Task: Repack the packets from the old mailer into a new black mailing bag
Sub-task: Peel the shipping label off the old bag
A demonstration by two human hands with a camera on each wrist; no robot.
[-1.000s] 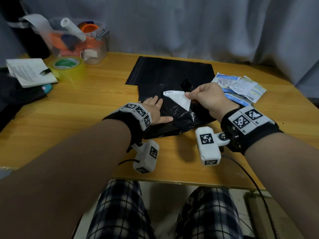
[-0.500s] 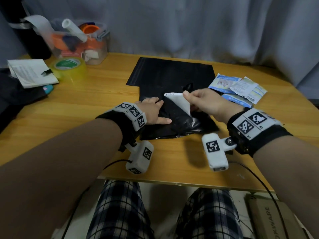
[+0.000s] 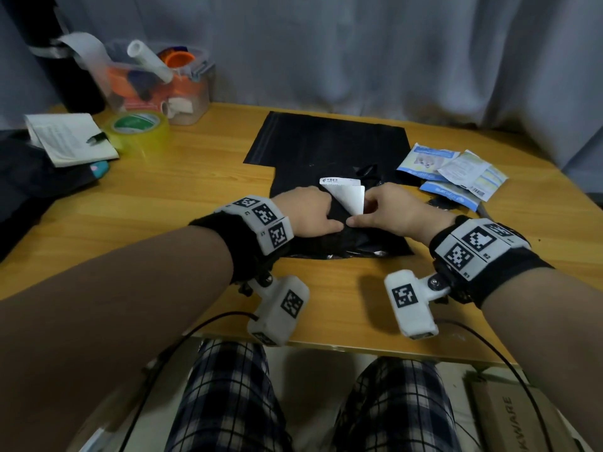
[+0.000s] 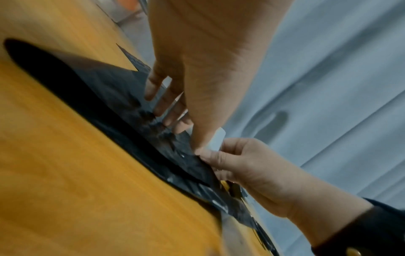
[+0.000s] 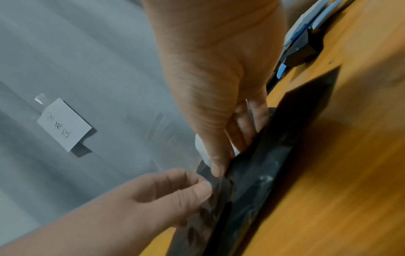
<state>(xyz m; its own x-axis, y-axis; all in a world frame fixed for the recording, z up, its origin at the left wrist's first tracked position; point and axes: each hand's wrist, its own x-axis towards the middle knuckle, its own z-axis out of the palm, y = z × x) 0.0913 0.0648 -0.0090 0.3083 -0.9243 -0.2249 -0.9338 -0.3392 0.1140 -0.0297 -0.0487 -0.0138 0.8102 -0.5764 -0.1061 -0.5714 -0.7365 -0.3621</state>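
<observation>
The old crumpled black mailer [image 3: 359, 246] lies mid-table, partly over the flat new black bag [image 3: 326, 138]. My left hand [image 3: 313, 213] presses on the old mailer [image 4: 109, 90] with straight fingers [image 4: 160, 110]. My right hand [image 3: 368, 210] pinches the white shipping label [image 3: 350, 199], whose peeled flap stands up off the mailer. The pinch shows in the left wrist view on the label [image 4: 215, 140] and in the right wrist view at my right hand [image 5: 225, 155]. Several blue-and-white packets [image 3: 453, 171] lie to the right of the mailer.
At the back left stand a clear plastic box [image 3: 163, 83] of supplies and a yellow tape roll [image 3: 140, 125]. A printed booklet [image 3: 68, 138] rests on a dark bag [image 3: 32, 181]. A grey curtain hangs behind the table. A cardboard box [image 3: 515, 415] sits on the floor.
My right hand has drawn the label's flap toward me, close to my left thumb, and the flap now stands more upright. My left hand still presses the mailer.
</observation>
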